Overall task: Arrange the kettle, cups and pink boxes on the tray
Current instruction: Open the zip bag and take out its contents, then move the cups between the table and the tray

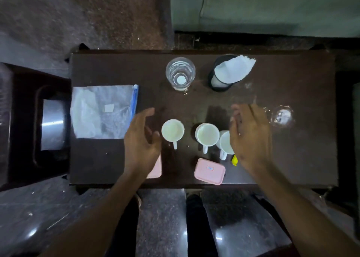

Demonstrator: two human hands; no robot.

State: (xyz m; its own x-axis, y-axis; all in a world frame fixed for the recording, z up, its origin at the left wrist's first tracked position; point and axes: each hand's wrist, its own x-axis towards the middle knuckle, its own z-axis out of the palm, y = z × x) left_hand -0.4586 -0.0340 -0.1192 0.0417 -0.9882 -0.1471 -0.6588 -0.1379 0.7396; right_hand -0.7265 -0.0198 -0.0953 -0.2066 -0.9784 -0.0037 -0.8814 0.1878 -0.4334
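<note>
Three white cups stand in a row on the dark table (302,149): the left cup (172,130), the middle cup (207,134) and the right cup (226,142), half hidden by my right hand (251,138). One pink box (210,171) lies near the front edge. A second pink box (155,168) is mostly covered by my left hand (141,140). Both hands hover open above the table, the left one just left of the left cup. No kettle or tray is recognisable.
A clear glass (180,73) and a black holder with white napkins (227,73) stand at the back. A plastic zip bag (103,111) lies at the left. A small yellow item (234,160) peeks out by my right hand. A dark stool with a metal object (52,124) stands to the left.
</note>
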